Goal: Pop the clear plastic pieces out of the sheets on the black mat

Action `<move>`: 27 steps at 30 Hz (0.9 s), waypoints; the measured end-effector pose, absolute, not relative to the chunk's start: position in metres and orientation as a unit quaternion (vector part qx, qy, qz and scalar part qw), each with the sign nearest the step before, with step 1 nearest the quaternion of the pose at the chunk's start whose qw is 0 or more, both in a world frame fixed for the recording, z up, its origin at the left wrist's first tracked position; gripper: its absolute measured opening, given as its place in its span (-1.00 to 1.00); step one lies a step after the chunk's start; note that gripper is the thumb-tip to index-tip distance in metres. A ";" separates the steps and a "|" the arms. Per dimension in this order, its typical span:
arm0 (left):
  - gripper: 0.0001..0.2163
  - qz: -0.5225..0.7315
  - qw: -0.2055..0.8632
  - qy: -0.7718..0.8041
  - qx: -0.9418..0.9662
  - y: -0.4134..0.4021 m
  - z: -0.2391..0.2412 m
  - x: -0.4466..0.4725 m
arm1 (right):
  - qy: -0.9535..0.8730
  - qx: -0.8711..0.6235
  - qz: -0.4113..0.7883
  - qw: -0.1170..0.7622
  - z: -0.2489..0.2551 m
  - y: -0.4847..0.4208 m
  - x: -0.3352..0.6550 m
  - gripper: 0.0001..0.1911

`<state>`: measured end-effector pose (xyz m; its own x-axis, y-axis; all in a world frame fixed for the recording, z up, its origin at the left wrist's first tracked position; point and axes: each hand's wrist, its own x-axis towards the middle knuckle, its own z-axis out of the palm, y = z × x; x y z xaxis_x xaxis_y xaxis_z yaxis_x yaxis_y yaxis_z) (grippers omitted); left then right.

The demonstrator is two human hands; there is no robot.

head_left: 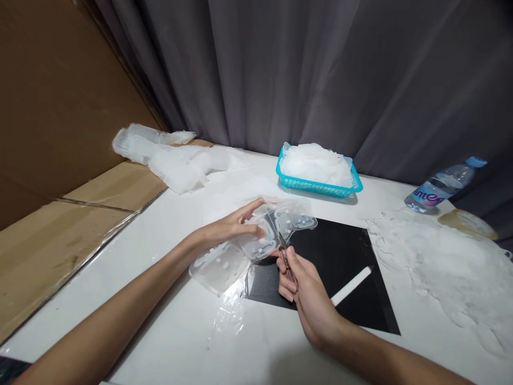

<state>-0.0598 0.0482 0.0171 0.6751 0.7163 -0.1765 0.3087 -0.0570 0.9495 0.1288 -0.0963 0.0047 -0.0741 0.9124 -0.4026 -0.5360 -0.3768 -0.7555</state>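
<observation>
My left hand point(244, 224) is closed on a translucent moulded sheet point(226, 264), its thumb pressed on the upper face. The sheet looks soft and is made up of several joined pieces with raised dots and lines. In my right hand point(306, 286) is a small pointed metal tool point(284, 251), gripped near its middle. Its tip points up and away from me, against or very close to the sheet's edge; I cannot tell whether it touches. Under both hands lies a black mat point(316, 256), which the sheet partly covers.
A white pen-like stick point(352, 286) lies on the mat. Behind stands a blue basket point(320, 188) heaped with whitish pieces. More translucent sheets point(176, 163) lie at the back left. On the right are a spread pile point(452, 267), a water bottle point(443, 184) and a tape roll point(468, 223).
</observation>
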 end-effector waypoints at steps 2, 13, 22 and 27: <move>-0.26 0.176 0.580 0.366 0.706 0.048 0.017 -0.060 | -0.223 -0.439 0.703 0.514 0.004 -0.096 0.130 -0.36; -0.27 0.183 0.598 0.334 0.705 0.045 0.022 -0.058 | -0.276 -0.470 0.666 0.509 -0.002 -0.099 0.135 -0.41; -0.29 0.190 0.584 0.327 0.718 0.044 0.021 -0.057 | -0.282 -0.491 0.655 0.501 -0.003 -0.097 0.135 -0.40; -0.28 0.175 0.574 0.339 0.725 0.041 0.028 -0.053 | -0.280 -0.498 0.651 0.499 -0.003 -0.097 0.134 -0.40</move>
